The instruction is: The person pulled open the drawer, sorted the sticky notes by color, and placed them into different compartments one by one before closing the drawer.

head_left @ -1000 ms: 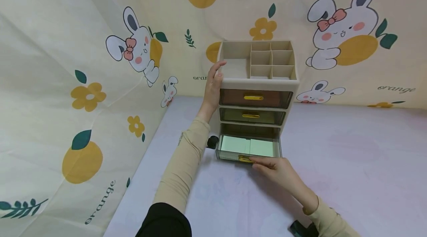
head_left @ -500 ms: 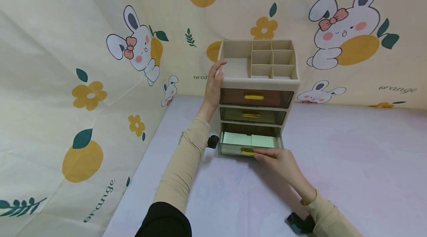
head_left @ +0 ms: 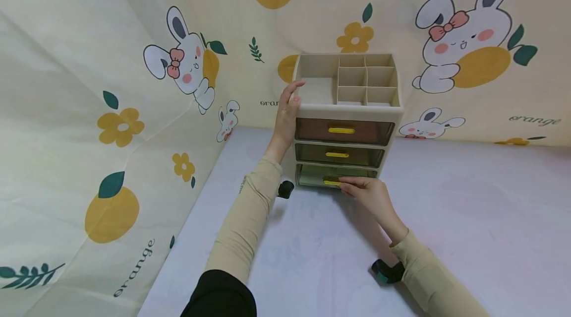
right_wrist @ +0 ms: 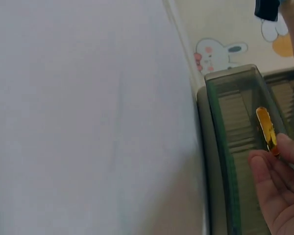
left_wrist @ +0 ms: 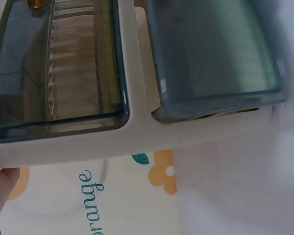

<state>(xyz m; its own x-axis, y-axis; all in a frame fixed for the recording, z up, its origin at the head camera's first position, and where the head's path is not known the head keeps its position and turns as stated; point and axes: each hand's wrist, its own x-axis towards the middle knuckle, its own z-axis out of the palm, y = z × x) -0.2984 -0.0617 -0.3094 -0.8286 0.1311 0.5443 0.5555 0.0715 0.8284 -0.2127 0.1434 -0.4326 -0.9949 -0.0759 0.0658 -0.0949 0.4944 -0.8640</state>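
A cream desktop drawer organizer (head_left: 348,112) has an open divided top and three tinted drawers with gold handles. My left hand (head_left: 285,118) grips its upper left side, fingertips bent over the rim. Below, my right hand (head_left: 368,195) pinches the gold handle (right_wrist: 267,128) of the bottom drawer (head_left: 312,175) between thumb and fingers. That drawer stands slightly out from the frame, and pale green shows through its front in the left wrist view. The middle drawer (head_left: 308,155) and the brown-tinted top drawer (head_left: 310,130) sit flush.
The organizer stands on a pale lilac tabletop (head_left: 468,218), close to a cream backdrop (head_left: 312,19) printed with rabbits and oranges. Black wrist cameras show by both forearms, one of them (head_left: 385,272) close over the tabletop.
My right hand has pushed the bottom drawer inward from well pulled out to nearly shut, hiding the two pale green blocks inside. My left hand has kept its place on the organizer.
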